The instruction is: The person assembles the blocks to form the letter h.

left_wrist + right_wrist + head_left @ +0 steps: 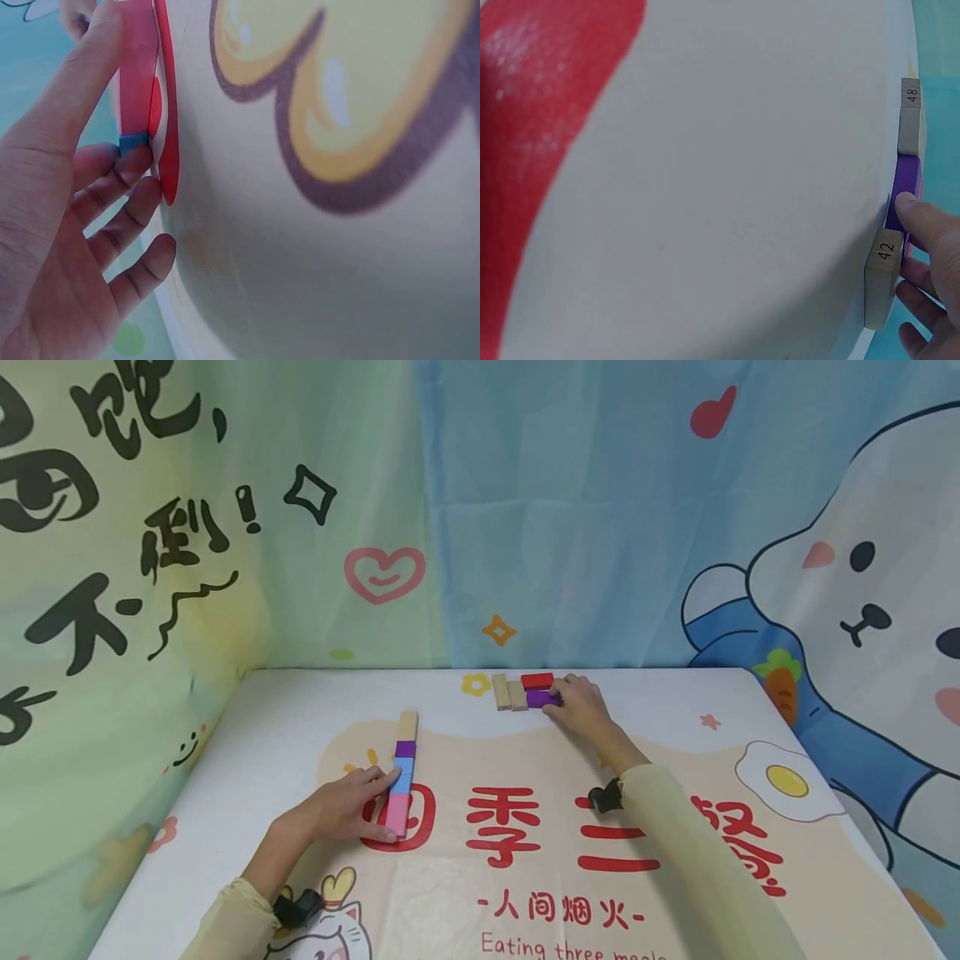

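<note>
My left hand (337,806) rests beside a straight row of wooden blocks, fingers loosely bent. Its thumb is at the near end of the pink block (398,816), and its index fingertip touches the blue part (403,766). Farther along the row come a purple block (406,749) and a plain wood block (408,725). At the far edge, my right hand (585,710) pinches another purple block (538,699), thumb on its near side. A red block (537,682) lies just behind that one. In the right wrist view, a plain block marked 42 (883,274) stands beside the fingers.
Two plain wood blocks (508,694) lie left of the purple and red ones. A printed cloth (525,760) with red characters covers the table. Behind the table's far edge hangs a curtain (562,568) with cartoon drawings.
</note>
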`<state>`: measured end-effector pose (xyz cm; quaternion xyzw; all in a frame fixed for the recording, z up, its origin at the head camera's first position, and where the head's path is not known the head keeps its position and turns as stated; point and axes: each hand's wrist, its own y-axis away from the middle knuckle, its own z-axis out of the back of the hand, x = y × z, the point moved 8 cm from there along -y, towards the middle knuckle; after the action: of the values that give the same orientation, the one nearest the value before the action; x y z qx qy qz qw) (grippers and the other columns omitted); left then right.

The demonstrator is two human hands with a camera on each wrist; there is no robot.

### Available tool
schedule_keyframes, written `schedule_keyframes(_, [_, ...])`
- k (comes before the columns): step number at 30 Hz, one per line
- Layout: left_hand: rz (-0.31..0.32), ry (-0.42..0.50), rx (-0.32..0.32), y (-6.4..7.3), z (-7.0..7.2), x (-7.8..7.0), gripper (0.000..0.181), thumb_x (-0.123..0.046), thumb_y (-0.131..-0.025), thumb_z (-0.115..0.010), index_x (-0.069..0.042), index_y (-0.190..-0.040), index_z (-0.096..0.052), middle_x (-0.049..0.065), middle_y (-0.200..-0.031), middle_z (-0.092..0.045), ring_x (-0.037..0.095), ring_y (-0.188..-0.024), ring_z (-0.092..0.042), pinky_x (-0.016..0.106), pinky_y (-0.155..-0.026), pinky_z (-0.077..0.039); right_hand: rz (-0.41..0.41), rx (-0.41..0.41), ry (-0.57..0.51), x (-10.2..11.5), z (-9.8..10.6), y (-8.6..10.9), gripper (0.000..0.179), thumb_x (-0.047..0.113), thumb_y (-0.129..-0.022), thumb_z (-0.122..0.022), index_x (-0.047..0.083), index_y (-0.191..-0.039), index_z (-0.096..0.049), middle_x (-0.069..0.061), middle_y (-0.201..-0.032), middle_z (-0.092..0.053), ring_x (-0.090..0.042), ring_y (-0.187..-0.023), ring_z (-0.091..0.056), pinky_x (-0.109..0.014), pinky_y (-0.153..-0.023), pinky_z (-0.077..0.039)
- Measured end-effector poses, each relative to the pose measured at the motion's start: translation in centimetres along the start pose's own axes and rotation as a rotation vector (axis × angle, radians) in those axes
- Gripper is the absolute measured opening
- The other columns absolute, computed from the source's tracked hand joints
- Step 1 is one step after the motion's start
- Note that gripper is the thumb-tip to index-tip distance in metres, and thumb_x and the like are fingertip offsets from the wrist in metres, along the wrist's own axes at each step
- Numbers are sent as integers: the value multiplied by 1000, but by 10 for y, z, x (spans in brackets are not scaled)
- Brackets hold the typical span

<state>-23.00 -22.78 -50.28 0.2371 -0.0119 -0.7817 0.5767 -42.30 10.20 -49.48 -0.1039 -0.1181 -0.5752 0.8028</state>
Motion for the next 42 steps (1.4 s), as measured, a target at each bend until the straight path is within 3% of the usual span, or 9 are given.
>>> schedule_keyframes(10, [-3,-6,5,-1,1,0,102,-64,-68,-76,-23,-151,-34,3,-129,-50,14,-112,-46,28,-76,-54,13,9,-37,-2,0,-2,35,27,-92,-67,4,-117,-62,-16,-124,-62,-34,-118,-52,-53,-105,-38])
schedule_keyframes(19, [5,-2,7,1,2,-2,101,-62,-68,-77,-23,-151,-35,3,-130,-50,15,-113,-47,30,-77,-55,35,52,1,1,-2,1,48,26,-95,-62,6,-137,-54,-19,-133,-56,-36,-125,-47,-52,-107,-38])
schedule_keyframes(30, [13,1,14,0,-2,1,101,-64,-67,-76,-27,-151,-34,0,-131,-50,14,-114,-46,29,-77,-55,37,57,-11,2,-2,2,41,25,-96,-60,3,-131,-56,-19,-128,-55,-36,-121,-47,-51,-104,-39])
schedule_keyframes(42, [-10,-8,2,1,0,-2,102,-65,-68,-75,-23,-151,-34,5,-132,-50,17,-114,-47,33,-80,-55,57,-15,-26,-2,7,5,41,24,-95,-62,1,-129,-57,-20,-125,-56,-37,-118,-48,-52,-103,-40])
